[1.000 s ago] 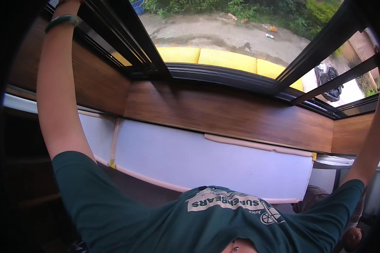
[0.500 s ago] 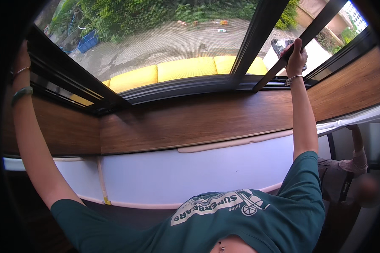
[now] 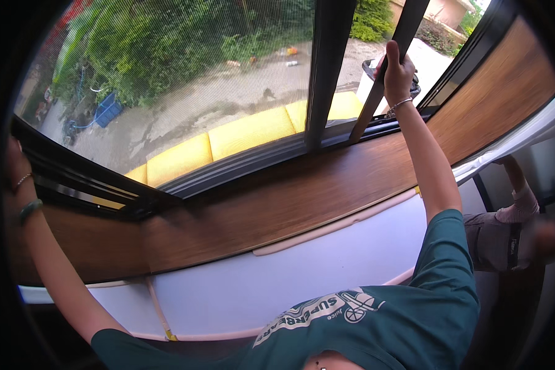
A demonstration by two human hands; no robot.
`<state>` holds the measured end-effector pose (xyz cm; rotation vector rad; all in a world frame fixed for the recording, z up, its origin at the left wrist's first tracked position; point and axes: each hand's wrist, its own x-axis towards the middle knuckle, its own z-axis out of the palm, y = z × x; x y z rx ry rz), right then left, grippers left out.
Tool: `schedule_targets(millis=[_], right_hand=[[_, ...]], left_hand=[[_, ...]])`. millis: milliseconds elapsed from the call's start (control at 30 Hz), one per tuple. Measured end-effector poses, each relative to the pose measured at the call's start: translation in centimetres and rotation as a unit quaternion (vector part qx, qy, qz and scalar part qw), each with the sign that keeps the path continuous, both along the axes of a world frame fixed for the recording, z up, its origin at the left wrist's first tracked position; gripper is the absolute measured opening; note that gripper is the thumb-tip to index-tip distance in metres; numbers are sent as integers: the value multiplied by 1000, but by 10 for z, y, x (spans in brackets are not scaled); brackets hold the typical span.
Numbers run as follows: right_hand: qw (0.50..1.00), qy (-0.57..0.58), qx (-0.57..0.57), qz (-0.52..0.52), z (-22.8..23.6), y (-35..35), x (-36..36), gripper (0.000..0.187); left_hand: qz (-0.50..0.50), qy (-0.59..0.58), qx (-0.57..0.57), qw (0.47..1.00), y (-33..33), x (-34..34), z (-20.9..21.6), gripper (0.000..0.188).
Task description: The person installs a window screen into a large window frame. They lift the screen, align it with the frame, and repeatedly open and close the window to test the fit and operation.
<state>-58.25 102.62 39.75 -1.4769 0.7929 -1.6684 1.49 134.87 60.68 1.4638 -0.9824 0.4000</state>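
Observation:
My right hand (image 3: 398,75) is closed round a dark upright bar (image 3: 374,98) of the window, thumb pointing up. Left of that bar stands a second, thicker dark upright (image 3: 327,80), which edges the mesh screen (image 3: 185,80). At the far left, my left hand (image 3: 18,163) is raised beside the dark window frame (image 3: 61,157). Its fingers are dim and partly lost at the picture's rim, so their grip is hidden. A bead bracelet and a green bangle circle the left wrist.
Below the window runs a brown wood-grain sill (image 3: 277,191), with a white panel (image 3: 277,271) beneath. Outside lie yellow cushioned blocks (image 3: 246,135), a blue crate (image 3: 106,111) and bushes. Another person (image 3: 505,234) stands at the right, one arm raised.
The whole view has tilted, with the window's left side now lower. Both hands appear farther left, the left one also lower. My right hand keeps hold of the bar.

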Motion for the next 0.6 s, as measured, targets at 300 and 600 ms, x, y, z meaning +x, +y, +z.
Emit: schedule_targets(millis=[300,600], right_hand=[[999,-40,-11,-9,-13,-7,22,49],[999,-39,-23,-15,-14,-4,12,49]], left_hand=[[-59,-48,-192,979,-12,-9,-8,35],[-52,-53,-159,985,-32,-13,-10,39]])
